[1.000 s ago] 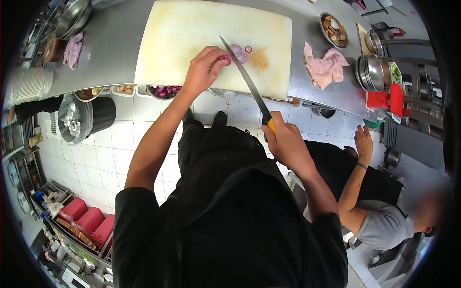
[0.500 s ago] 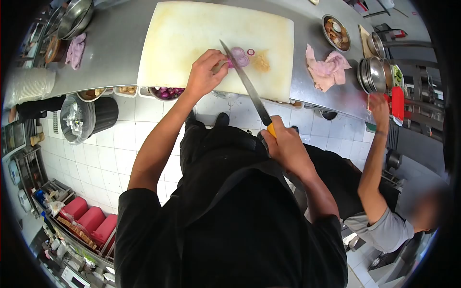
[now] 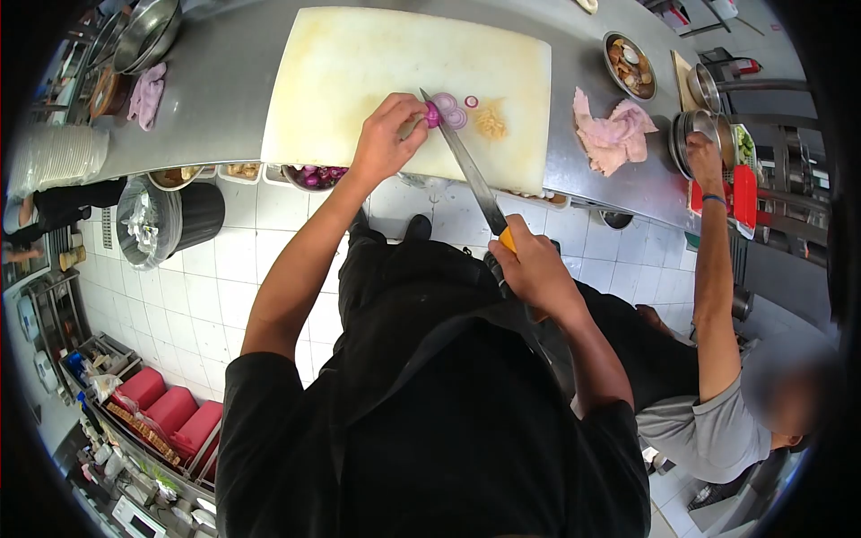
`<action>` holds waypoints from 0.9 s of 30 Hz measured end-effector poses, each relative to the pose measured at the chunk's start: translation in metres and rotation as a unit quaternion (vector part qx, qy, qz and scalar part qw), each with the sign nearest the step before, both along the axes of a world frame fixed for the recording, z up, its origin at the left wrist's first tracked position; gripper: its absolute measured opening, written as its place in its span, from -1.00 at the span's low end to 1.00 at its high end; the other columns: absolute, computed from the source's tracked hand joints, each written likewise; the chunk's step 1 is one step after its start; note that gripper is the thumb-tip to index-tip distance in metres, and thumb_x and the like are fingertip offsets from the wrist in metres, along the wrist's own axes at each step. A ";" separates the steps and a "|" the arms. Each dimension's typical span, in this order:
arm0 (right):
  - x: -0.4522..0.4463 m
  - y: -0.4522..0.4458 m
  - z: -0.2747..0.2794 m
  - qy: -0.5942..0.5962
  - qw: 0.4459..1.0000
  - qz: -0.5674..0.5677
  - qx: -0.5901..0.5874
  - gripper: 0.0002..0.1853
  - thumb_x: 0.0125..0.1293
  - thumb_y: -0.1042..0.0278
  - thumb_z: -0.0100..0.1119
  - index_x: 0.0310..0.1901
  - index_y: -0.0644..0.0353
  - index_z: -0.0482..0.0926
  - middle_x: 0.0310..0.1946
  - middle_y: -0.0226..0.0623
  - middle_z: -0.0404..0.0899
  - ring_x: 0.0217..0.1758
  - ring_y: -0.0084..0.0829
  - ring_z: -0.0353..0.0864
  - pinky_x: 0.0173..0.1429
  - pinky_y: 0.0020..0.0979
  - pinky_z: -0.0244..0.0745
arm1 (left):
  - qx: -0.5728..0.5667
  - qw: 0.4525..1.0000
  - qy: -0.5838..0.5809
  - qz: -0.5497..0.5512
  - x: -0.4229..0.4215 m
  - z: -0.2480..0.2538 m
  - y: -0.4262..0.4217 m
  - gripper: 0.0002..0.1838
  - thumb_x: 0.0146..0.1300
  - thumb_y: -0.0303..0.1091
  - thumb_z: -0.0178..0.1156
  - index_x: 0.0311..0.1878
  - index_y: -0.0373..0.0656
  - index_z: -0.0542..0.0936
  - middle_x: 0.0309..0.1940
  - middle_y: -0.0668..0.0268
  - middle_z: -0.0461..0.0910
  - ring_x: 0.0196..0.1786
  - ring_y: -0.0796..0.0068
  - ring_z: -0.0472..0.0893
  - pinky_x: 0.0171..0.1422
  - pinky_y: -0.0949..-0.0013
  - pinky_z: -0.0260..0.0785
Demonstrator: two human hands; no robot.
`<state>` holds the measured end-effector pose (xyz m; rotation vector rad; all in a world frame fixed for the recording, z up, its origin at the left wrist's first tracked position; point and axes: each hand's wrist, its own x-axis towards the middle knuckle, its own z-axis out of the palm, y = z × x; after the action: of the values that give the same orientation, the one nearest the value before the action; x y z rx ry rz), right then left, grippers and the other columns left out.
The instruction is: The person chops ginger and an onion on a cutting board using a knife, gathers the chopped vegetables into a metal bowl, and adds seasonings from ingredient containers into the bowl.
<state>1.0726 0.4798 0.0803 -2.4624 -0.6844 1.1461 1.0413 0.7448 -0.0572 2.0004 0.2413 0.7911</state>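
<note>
Both hands (image 3: 392,136) (image 3: 535,269) grip: right, knife (image 3: 469,169) across near edge of board (image 3: 359,54); left, seemingly onion (image 3: 432,115)

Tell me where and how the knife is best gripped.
Best by the handle, yellow where it shows, probably from the near right, as the right hand grips it. That end points back toward the person, past the cutting board's near edge, while the long blade slants away leftward, beside the onion in the left hand.
</note>
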 end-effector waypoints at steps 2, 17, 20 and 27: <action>0.002 -0.001 0.000 -0.010 1.000 0.013 0.012 -0.64 0.44 0.19 0.11 0.06 0.28 0.32 -0.31 0.24 0.62 -0.13 0.30 0.58 -0.02 0.05 0.43 | -0.006 1.000 0.002 -0.010 0.001 0.000 0.001 -0.83 0.16 -0.53 0.31 -0.15 -0.27 0.64 -0.14 0.17 0.61 -0.20 0.26 0.67 -0.12 0.33 0.56; 0.000 0.007 0.023 -0.028 0.999 0.019 -0.017 -0.67 0.44 0.20 0.10 0.03 0.26 0.32 -0.39 0.23 0.61 -0.20 0.28 0.59 -0.07 0.09 0.42 | 0.030 0.999 -0.004 0.017 0.002 -0.004 0.001 -0.80 0.07 -0.53 0.33 -0.19 -0.22 0.66 -0.17 0.19 0.62 -0.20 0.21 0.66 -0.11 0.28 0.56; -0.003 0.006 0.034 -0.049 0.998 0.031 -0.003 -0.71 0.44 0.27 0.10 -0.01 0.31 0.32 -0.43 0.24 0.60 -0.24 0.29 0.59 -0.08 0.13 0.42 | 0.043 0.999 -0.008 0.017 0.002 -0.004 0.002 -0.80 0.07 -0.53 0.33 -0.19 -0.22 0.66 -0.17 0.19 0.62 -0.21 0.22 0.66 -0.14 0.28 0.56; -0.006 0.001 0.034 -0.053 0.998 0.039 0.010 -0.71 0.43 0.30 0.11 -0.02 0.33 0.31 -0.46 0.22 0.59 -0.26 0.30 0.59 -0.10 0.13 0.42 | 0.043 0.999 -0.010 0.019 0.002 -0.004 0.001 -0.81 0.07 -0.53 0.33 -0.20 -0.21 0.65 -0.17 0.21 0.62 -0.23 0.24 0.66 -0.16 0.29 0.56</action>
<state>1.0671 0.4805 0.1142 -2.5134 -0.8265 1.0361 1.0436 0.7456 -0.0609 2.0723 0.2378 0.8583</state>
